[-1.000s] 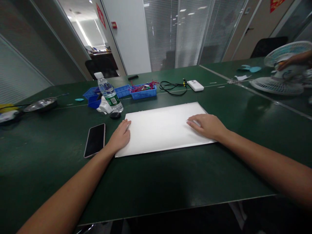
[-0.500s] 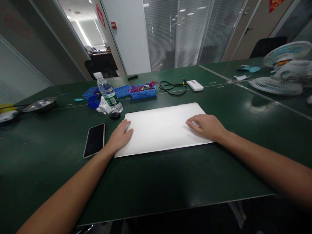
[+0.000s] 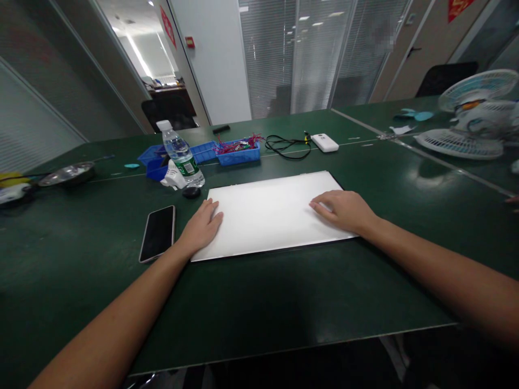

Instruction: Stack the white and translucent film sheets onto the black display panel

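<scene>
A flat white rectangular panel with a thin dark edge lies on the green table. My left hand rests on its left side, fingers stretched out and thumb apart. On the right side of the panel lies my right hand, its fingers loosely bent and a gap between thumb and forefinger. Nothing shows in either hand. Left of my left hand is a phone with a dark screen. A small black object sits just past the panel's left corner.
Beyond the panel stand a water bottle, a blue bin of red wires, a black cable and a white box-shaped device. A fan lies at far right, a metal dish at left. The green table ends in front of me.
Both hands and the panel stay practically where they were. A small blurred bit of something, perhaps fingers, now shows at the right edge of the view.
</scene>
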{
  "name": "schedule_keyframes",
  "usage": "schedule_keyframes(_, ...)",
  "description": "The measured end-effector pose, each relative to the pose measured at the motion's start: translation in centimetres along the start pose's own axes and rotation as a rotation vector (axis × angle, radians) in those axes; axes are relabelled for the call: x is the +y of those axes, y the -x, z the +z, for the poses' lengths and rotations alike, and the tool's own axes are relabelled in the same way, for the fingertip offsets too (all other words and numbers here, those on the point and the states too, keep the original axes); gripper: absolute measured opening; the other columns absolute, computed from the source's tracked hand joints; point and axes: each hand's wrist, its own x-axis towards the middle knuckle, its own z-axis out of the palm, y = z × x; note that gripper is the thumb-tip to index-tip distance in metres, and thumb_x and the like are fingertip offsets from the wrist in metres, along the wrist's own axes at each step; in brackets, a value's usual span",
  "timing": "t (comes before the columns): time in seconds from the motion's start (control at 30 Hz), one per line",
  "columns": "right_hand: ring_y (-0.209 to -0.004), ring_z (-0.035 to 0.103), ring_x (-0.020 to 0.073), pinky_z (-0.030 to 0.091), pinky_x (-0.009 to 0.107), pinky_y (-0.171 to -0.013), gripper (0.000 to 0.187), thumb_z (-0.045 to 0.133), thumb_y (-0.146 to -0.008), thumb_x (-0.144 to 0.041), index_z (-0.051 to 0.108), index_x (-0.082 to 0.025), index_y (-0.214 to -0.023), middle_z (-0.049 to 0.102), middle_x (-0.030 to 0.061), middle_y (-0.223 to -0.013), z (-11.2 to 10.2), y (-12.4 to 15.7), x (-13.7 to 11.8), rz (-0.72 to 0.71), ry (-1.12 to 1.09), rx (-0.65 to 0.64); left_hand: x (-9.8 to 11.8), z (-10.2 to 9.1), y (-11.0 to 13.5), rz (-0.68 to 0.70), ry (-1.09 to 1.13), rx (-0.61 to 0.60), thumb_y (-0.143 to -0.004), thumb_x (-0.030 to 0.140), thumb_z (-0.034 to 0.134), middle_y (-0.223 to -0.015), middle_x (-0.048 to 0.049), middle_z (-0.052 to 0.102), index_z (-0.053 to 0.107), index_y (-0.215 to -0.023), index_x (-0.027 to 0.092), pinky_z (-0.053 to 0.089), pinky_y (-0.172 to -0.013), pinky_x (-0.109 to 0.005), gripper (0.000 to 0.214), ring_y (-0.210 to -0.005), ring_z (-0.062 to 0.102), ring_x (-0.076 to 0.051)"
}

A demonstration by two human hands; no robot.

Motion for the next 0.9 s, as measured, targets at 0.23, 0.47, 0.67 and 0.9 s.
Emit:
schedule_keyframes(0.23, -0.105, 0.081, 0.0315, 0.062, 0.046, -0.083, 0.058, 0.040, -0.115, -0.054, 0.087, -0.021, -0.115, 0.085, 0.0104, -0.117, 0.1, 0.0, 0.1, -0.020, -0.014, 0.001, -0.4, 0.1, -0.1, -0.019, 0.005, -0.010, -0.101, 0.061, 0.051, -0.182, -0.0212, 0.037, 0.052, -0.165, 0.011, 0.024, -0.141, -0.053, 0.081, -0.172, 0.029, -0.035)
schedule_keyframes(0.47, -0.105, 0.081, 0.0315, 0.062, 0.046, -0.084, 0.055, 0.042, -0.115, -0.053, 0.087, -0.022, -0.116, 0.085, 0.0104, -0.118, -0.1, 0.0, 0.0, -0.049, 0.004, -0.001, -0.6, 0.1, -0.3, -0.016, 0.027, 0.023, -0.101, 0.057, 0.054, -0.180, -0.0196, 0.042, 0.057, -0.161, 0.014, 0.027, -0.140, -0.052, 0.075, -0.170, 0.035, -0.034)
schedule_keyframes(0.67, -0.107, 0.080, 0.0324, 0.061, 0.048, -0.090, 0.057, 0.041, -0.116, -0.052, 0.085, -0.017, -0.121, 0.084, 0.0125, -0.120, -0.6, 0.0, -0.9, -0.139, 0.055, -0.029, 0.0, -0.2, -0.1, -0.025, 0.002, 0.003, -0.101, 0.055, 0.053, -0.180, -0.0224, 0.041, 0.057, -0.161, 0.009, 0.027, -0.140, -0.053, 0.075, -0.170, 0.034, -0.035)
schedule_keyframes(0.9, -0.107, 0.079, 0.0318, 0.061, 0.048, -0.092, 0.054, 0.045, -0.115, -0.052, 0.085, -0.017, -0.122, 0.084, 0.0130, -0.119, -0.5, -0.1, -0.7, -0.181, 0.043, -0.023, 0.0, -0.1, -0.1, 0.008, -0.007, 0.026, -0.100, 0.055, 0.055, -0.176, -0.0198, 0.048, 0.062, -0.156, 0.013, 0.029, -0.139, -0.055, 0.071, -0.168, 0.039, -0.035)
